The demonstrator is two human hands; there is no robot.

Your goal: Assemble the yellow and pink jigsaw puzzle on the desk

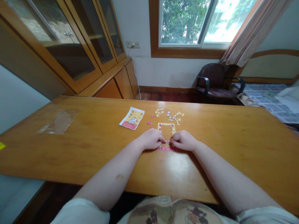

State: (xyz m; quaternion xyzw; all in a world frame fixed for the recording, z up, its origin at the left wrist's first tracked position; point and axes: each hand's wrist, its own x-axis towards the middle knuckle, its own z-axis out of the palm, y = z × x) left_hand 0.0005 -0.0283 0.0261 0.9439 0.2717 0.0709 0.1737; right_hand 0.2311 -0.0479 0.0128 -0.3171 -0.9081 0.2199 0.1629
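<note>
A partly joined jigsaw border (166, 124), yellow at the top and pink along the bottom, lies on the wooden table in front of me. My left hand (153, 139) rests at its left side, fingers bent down onto the pieces. From the other side, my right hand (183, 140) reaches in with thumb and fingers pinched together. Between the fingertips of both hands shows a small pink and white puzzle piece (167, 142), just above the pink bottom row (165, 148). My fingers cover parts of the border's sides.
Loose yellow puzzle pieces (159, 112) and white ones (173, 118) lie beyond the border, with a few pink pieces (149, 123) to the left. A picture card (132, 118) and a clear plastic bag (59, 121) sit farther left on the table (98, 149). An armchair (215, 81) stands behind.
</note>
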